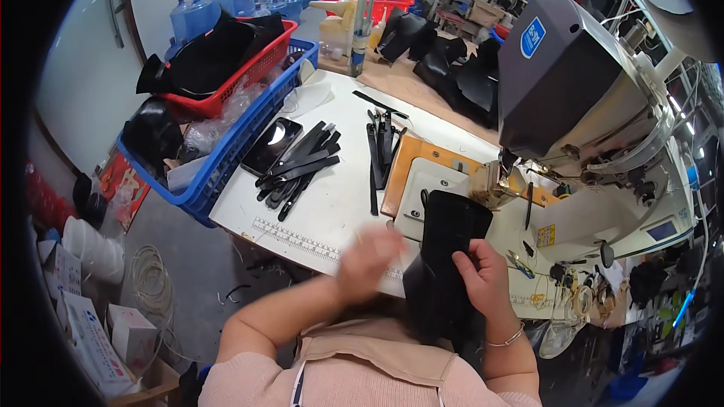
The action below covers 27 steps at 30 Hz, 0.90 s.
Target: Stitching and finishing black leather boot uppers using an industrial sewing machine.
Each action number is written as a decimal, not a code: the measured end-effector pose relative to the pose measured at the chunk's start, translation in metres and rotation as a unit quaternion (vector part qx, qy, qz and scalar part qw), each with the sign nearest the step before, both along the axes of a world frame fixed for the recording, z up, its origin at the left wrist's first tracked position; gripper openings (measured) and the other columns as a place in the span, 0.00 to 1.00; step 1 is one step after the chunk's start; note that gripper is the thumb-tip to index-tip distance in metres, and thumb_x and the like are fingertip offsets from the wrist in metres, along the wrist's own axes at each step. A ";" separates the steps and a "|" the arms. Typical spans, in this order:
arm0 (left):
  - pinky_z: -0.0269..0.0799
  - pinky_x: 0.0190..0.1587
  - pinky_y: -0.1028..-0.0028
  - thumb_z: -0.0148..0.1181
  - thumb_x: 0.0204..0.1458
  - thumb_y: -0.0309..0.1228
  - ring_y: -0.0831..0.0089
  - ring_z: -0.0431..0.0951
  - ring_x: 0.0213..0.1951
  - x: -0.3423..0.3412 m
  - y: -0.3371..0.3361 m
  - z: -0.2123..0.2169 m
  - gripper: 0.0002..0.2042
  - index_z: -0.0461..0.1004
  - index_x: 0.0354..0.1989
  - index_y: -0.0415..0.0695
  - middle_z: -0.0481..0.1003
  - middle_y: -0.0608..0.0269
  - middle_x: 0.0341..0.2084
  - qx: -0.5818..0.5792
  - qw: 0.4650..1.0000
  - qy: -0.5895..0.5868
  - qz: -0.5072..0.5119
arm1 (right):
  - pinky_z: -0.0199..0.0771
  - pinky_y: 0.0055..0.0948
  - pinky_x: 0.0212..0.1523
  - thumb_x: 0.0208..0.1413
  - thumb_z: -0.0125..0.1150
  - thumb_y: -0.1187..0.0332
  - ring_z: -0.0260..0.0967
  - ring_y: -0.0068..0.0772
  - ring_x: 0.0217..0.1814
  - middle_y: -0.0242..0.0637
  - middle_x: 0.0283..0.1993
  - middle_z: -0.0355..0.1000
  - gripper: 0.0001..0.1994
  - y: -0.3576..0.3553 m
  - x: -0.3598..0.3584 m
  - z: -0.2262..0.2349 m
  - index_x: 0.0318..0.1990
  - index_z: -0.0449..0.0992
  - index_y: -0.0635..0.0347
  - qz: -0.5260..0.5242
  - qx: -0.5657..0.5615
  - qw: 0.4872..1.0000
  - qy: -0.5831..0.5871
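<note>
My right hand point(483, 275) grips a black leather piece point(445, 256) by its right edge, holding it upright at the front of the white sewing table point(332, 203). My left hand point(369, 260) is blurred with motion just left of the piece, near the table's front edge; whether it holds anything cannot be told. Behind the piece stands the grey industrial sewing machine point(573, 83) with its needle area point(498, 181). A fan of black leather strips point(298, 169) lies to the left, beside a dark phone point(271, 143). More black strips point(381, 147) lie in the middle.
A blue crate point(226, 158) with a red basket point(241, 79) full of black material stands at the left. Black leather pieces point(452, 68) pile up on the far bench. Water bottles point(226, 0) stand at the back. Boxes point(90, 332) and cord coils sit on the floor at left.
</note>
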<state>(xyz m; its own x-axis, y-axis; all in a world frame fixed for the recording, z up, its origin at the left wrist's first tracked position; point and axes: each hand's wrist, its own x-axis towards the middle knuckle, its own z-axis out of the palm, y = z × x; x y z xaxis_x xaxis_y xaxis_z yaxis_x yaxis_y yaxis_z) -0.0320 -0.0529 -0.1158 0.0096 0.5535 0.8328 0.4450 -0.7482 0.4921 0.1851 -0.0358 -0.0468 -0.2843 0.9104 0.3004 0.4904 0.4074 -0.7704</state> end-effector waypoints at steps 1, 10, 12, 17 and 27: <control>0.73 0.42 0.67 0.56 0.47 0.18 0.59 0.77 0.38 -0.019 0.033 0.006 0.07 0.76 0.35 0.40 0.77 0.55 0.34 -0.043 0.997 -0.033 0.046 | 0.61 0.22 0.24 0.53 0.62 0.71 0.59 0.21 0.21 0.32 0.20 0.66 0.07 -0.001 0.001 -0.001 0.31 0.70 0.64 -0.003 -0.082 0.993 0.082; 0.68 0.49 0.69 0.53 0.44 0.23 0.61 0.70 0.51 -0.090 0.205 -0.006 0.09 0.78 0.31 0.49 0.74 0.63 0.42 -0.086 0.886 0.442 0.108 | 0.59 0.14 0.23 0.56 0.60 0.70 0.58 0.10 0.23 0.21 0.25 0.67 0.05 0.005 -0.008 0.003 0.36 0.72 0.61 0.017 -0.184 0.966 0.181; 0.71 0.44 0.67 0.55 0.46 0.26 0.63 0.76 0.43 -0.088 0.225 -0.003 0.08 0.78 0.35 0.46 0.77 0.60 0.35 -0.146 0.963 0.204 0.099 | 0.59 0.14 0.23 0.56 0.59 0.70 0.59 0.09 0.24 0.21 0.26 0.67 0.05 0.007 -0.009 0.009 0.37 0.73 0.60 0.019 -0.187 0.964 0.188; 0.69 0.37 0.79 0.53 0.56 0.28 0.80 0.75 0.32 -0.094 0.254 0.047 0.07 0.73 0.39 0.38 0.78 0.63 0.30 -0.147 0.949 -0.280 -0.021 | 0.57 0.13 0.23 0.56 0.59 0.69 0.58 0.09 0.23 0.21 0.27 0.70 0.07 0.018 -0.018 0.020 0.40 0.75 0.60 0.044 -0.247 0.941 0.226; 0.70 0.30 0.80 0.56 0.56 0.31 0.78 0.76 0.30 -0.086 0.258 0.049 0.12 0.75 0.43 0.37 0.77 0.64 0.31 -0.371 0.890 -0.259 -0.051 | 0.60 0.13 0.27 0.57 0.57 0.70 0.63 0.09 0.28 0.22 0.32 0.73 0.09 0.017 -0.021 0.023 0.45 0.74 0.60 0.077 -0.262 0.925 0.264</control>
<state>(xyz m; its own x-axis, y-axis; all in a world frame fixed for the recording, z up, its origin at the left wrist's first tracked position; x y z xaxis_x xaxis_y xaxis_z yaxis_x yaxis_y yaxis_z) -0.1183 0.2053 -0.0664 -0.1873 0.9716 0.1446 -0.0383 -0.1543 0.9873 0.1643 -0.0189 -0.0241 -0.3615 0.9316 -0.0370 -0.0431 -0.0563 -0.9975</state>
